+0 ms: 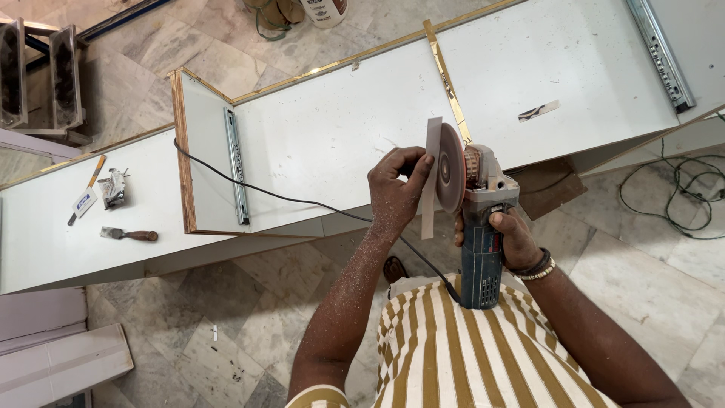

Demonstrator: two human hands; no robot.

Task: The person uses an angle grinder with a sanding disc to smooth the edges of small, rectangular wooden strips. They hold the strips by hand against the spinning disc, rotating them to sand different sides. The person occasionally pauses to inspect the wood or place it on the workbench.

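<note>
Thin pale strip (430, 181) held upright, long axis running top to bottom in view, flat against the left face of the sanding disc (450, 168). Pinched near its upper half by the left hand (396, 189), thumb and fingers closed narrow on it, lower end hanging free below the knuckles. Sits left of the disc and touching it, or close enough that no gap shows.

Angle grinder (482, 227) standing nose-up, blue body wrapped by the right hand (513, 238), grip fully closed around the housing, beaded bracelet on that wrist. Disc edge-on to the camera, so can't tell if spinning. Black cord (302, 202) trailing off from the base of the tool, leftward over the white cabinet panel (340, 128).

So: strip lies to the left of the grinder hand, left hand the nearer one by far, already on it. Forearm dusted all over with fine sawdust.

Further out: white panels with brass-coloured edging, a metal drawer slide (237, 166) screwed on one, another slide (661, 53) at top right. Small wooden-handled scraper (130, 235) plus a couple of bits lying on the left panel. Green cord (680, 196) coiled on the marble floor (226, 340) to the right. Striped shirt at the bottom.
</note>
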